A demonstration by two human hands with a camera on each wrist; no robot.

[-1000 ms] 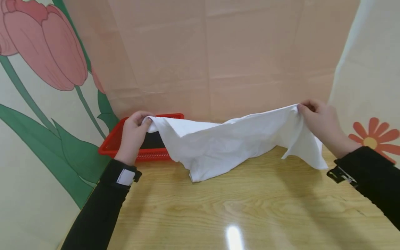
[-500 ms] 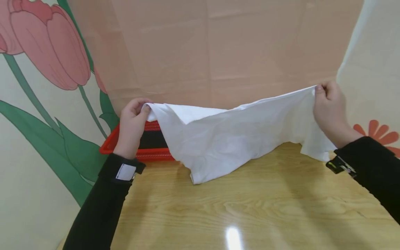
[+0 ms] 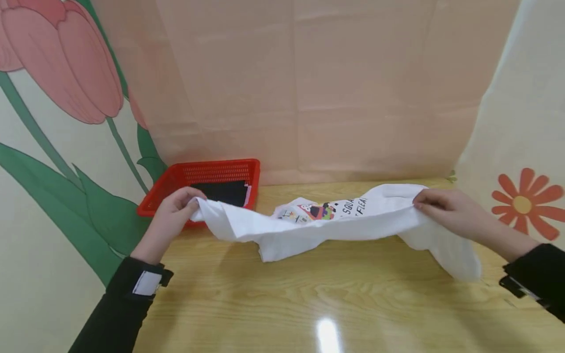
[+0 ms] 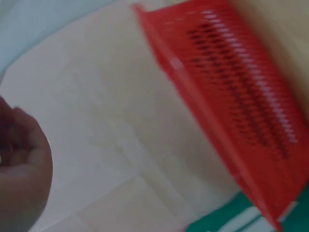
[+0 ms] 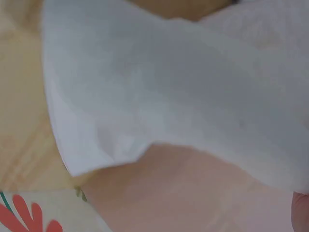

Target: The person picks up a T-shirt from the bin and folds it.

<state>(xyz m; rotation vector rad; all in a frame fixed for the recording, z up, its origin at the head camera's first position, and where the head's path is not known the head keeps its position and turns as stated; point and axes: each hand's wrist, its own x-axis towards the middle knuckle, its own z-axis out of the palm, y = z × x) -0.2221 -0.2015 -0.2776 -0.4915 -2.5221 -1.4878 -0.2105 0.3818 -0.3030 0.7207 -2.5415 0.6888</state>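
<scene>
A white T-shirt (image 3: pixel 318 230) with a colourful print and black letters is stretched between both hands, low over the table. My left hand (image 3: pixel 172 215) pinches its left end in front of the red basket. At the other end, my right hand (image 3: pixel 454 211) pinches the edge between thumb and fingers. A loose white part hangs below and beyond the right hand, blurred in the head view. The right wrist view is mostly filled by the white fabric (image 5: pixel 145 87), with only a fingertip at its edge. Curled fingers (image 4: pixel 29 145) show in the left wrist view.
A red plastic basket (image 3: pixel 253 184) with perforated walls stands at the back left, with folded black cloth (image 3: pixel 225 191) inside. The wooden table (image 3: pixel 273 304) runs up to a pinkish covering (image 3: pixel 335 98) behind. Patterned walls with a tulip and a flower flank both sides.
Both hands have come down, after the right one first rose. The T-shirt has dropped toward the table, and its printed side now shows. More of the basket is uncovered.
</scene>
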